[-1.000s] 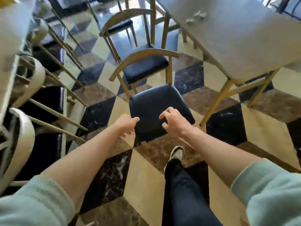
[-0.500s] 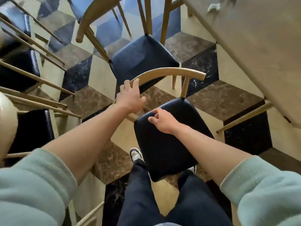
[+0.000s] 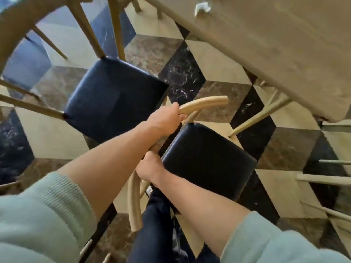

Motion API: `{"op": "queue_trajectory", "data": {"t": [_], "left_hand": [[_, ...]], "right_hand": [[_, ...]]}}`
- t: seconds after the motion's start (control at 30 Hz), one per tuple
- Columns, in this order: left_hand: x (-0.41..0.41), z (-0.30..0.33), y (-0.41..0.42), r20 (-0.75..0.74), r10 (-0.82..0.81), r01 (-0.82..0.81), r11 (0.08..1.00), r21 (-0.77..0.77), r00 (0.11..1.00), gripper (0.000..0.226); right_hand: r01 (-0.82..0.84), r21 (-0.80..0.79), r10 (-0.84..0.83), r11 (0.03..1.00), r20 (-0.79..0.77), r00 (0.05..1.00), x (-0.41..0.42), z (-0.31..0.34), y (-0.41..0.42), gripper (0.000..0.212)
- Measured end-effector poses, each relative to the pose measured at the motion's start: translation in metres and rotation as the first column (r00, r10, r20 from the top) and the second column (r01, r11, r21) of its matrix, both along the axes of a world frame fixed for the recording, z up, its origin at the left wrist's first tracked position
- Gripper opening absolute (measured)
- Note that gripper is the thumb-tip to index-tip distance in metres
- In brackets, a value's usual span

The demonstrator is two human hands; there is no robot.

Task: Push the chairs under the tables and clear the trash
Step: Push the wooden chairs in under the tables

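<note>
At the far left, slim tan chair legs (image 3: 28, 106) slant in over the floor; beside them a second chair (image 3: 114, 97) stands with a padded, dark, rounded-square seat and a curved wooden backrest arching up to the top-left corner; its near corner lies just beside the left forearm, so room on that side is tight. The floor (image 3: 218, 63) is glossy stone tile in cream, brown and black diamonds; a bare lane of it runs between the second chair and the table. The left hand (image 3: 163, 120) is wrapped shut around the curved backrest rail (image 3: 203, 104) of the near chair (image 3: 207, 164); the rail is smooth, rounded, pale wood, its free end pointing right toward the table. The right hand (image 3: 150, 168) is clenched on the same rail lower down, at the seat's left edge; the rail's other end hangs down near the dark trouser leg (image 3: 152, 224). The near chair's seat is black, padded, faintly shiny, with soft corners; it sits just short of the table edge, not under it. The table (image 3: 284, 54) has a matte beige top with a rounded corner and thin tan legs, one planted just beside the seat's far corner. A crumpled white paper scrap (image 3: 202, 7) lies on the tabletop near its far edge. At the right edge, pale rails (image 3: 326, 179) of more furniture crowd in. Both sleeves are ribbed, pale green.
</note>
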State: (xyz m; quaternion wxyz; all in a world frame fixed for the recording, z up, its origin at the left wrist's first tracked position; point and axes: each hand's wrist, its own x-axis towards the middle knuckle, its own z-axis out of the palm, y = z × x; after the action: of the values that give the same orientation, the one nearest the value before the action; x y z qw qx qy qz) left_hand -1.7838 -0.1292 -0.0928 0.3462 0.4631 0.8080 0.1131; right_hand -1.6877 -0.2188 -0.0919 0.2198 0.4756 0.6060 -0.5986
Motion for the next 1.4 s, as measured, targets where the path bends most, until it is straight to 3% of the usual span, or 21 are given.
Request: {"op": "queue_trajectory", "data": {"t": [0.1, 0.23, 0.4, 0.47, 0.53, 0.57, 0.7, 0.83, 0.9, 1.0, 1.07, 1.2, 1.4], "left_hand": [[-0.021, 0.005, -0.015, -0.006, 0.055, -0.055, 0.998, -0.015, 0.998, 0.022], [-0.057, 0.014, -0.028, 0.028, 0.197, -0.195, 0.979, -0.06, 0.98, 0.023], [-0.074, 0.013, -0.035, 0.081, 0.397, -0.386, 0.914, -0.128, 0.914, 0.029], [-0.069, 0.011, -0.027, 0.07, 0.471, -0.461, 0.879, -0.126, 0.879, 0.033], [-0.06, 0.01, -0.018, 0.05, 0.551, -0.543, 0.831, -0.124, 0.833, 0.037], [-0.055, 0.009, -0.013, 0.038, 0.592, -0.585, 0.802, -0.123, 0.805, 0.037], [-0.037, 0.011, 0.013, 0.017, 0.737, -0.728, 0.671, -0.139, 0.676, 0.047], [-0.019, 0.012, 0.051, 0.005, 0.86, -0.847, 0.504, -0.169, 0.511, 0.054], [-0.014, 0.014, 0.07, -0.001, 0.883, -0.865, 0.459, -0.203, 0.469, 0.055], [-0.005, 0.02, 0.101, 0.079, 0.914, -0.867, 0.403, -0.293, 0.398, 0.05], [0.007, 0.022, 0.125, 0.134, 0.91, -0.846, 0.413, -0.336, 0.391, 0.047], [0.04, 0.032, 0.144, 0.176, 0.907, -0.784, 0.419, -0.458, 0.383, 0.031], [0.06, 0.049, 0.138, 0.159, 0.882, -0.696, 0.451, -0.559, 0.445, 0.033]], "right_hand": [[-0.046, -0.037, 0.048, 0.998, 0.03, 0.998, -0.013, 0.0, -0.005, 0.051], [-0.154, -0.055, 0.153, 0.987, -0.015, 0.988, -0.029, 0.002, -0.005, 0.054], [-0.263, -0.1, 0.26, 0.959, -0.049, 0.964, -0.018, -0.004, 0.015, 0.03], [-0.3, -0.112, 0.296, 0.947, -0.053, 0.954, -0.01, -0.007, 0.036, 0.048], [-0.366, -0.113, 0.359, 0.924, -0.077, 0.93, 0.001, -0.007, 0.06, 0.08], [-0.395, -0.105, 0.387, 0.913, -0.089, 0.918, 0.008, -0.007, 0.074, 0.083], [-0.476, 0.007, 0.474, 0.879, -0.107, 0.874, 0.037, -0.011, 0.127, 0.051], [-0.572, 0.198, 0.599, 0.796, -0.121, 0.791, 0.06, -0.009, 0.189, 0.057], [-0.583, 0.3, 0.636, 0.755, -0.119, 0.763, 0.074, -0.006, 0.218, 0.054], [-0.525, 0.456, 0.61, 0.719, -0.052, 0.79, 0.105, -0.006, 0.255, 0.03], [-0.507, 0.53, 0.593, 0.68, 0.009, 0.805, 0.128, -0.005, 0.285, 0.026], [-0.525, 0.551, 0.61, 0.648, 0.036, 0.791, 0.159, 0.002, 0.311, 0.027], [-0.532, 0.572, 0.609, 0.624, 0.07, 0.79, 0.179, 0.009, 0.307, 0.024]]}}
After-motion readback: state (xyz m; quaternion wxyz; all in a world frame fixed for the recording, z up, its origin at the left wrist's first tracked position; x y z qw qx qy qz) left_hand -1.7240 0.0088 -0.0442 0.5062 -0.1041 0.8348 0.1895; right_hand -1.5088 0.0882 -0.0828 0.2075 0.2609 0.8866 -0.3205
